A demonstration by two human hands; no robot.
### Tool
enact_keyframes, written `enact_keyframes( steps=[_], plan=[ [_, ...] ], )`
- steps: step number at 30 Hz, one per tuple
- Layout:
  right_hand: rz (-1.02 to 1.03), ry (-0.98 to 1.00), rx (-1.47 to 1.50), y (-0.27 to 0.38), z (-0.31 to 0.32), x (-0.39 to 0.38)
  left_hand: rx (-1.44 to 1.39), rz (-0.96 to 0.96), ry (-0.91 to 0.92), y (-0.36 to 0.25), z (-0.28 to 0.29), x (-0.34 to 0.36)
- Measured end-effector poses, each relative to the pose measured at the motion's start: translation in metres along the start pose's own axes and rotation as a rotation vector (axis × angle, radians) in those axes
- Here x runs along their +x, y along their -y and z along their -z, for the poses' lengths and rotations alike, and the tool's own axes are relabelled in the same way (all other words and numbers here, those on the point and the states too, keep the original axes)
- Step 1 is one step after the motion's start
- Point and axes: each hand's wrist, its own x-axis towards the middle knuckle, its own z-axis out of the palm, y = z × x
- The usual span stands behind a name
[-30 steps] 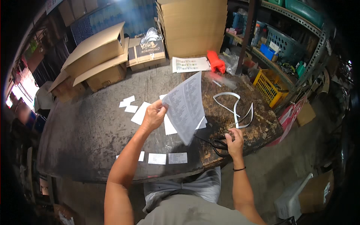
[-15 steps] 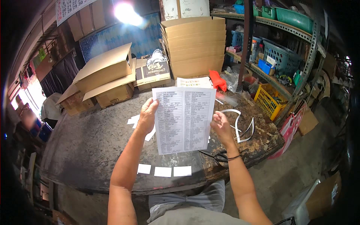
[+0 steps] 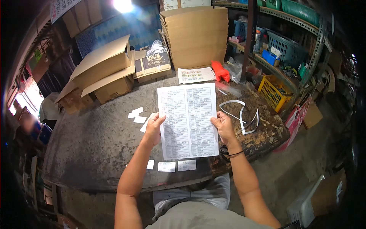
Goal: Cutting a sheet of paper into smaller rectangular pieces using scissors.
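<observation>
Between my hands I hold up a white sheet of paper [image 3: 188, 129] printed with two columns of small boxed text. My left hand [image 3: 154, 128] pinches its left edge, thumb on the front. On the opposite edge, my right hand [image 3: 225, 128] grips it the same way, fingers behind the page. Below the sheet, a row of small printed paper slips lies along the table's near edge, among them one slip [image 3: 166, 166] and another slip [image 3: 187, 165]. Several more white slips [image 3: 135, 113] lie loosely left of the sheet, one partly hidden by my left hand.
Cardboard boxes [image 3: 103, 72] stand at the table's [image 3: 84, 145] back left, with a tall stack of flattened cartons [image 3: 200, 38] behind. A white strap loop [image 3: 242, 114] lies at right, a red plastic bag [image 3: 220, 71] farther back. Shelves hold a yellow crate [image 3: 272, 92].
My right hand has closed on the sheet's right edge. My left hand has slid lower along the left edge. The page now faces me more squarely.
</observation>
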Motion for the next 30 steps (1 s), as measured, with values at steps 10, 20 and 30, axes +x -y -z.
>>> enact_keyframes(
  steps=[10,20,30],
  plan=[
    [-0.007,0.018,-0.042,0.002,0.001,-0.003,0.017,0.040,-0.017,0.016,0.013,-0.012],
    [-0.024,0.032,-0.007,0.010,-0.004,-0.004,0.098,0.046,-0.054,0.006,0.015,-0.016],
    [-0.036,0.030,-0.082,0.017,0.007,-0.006,0.157,0.036,-0.109,0.001,0.002,-0.016]
  ],
)
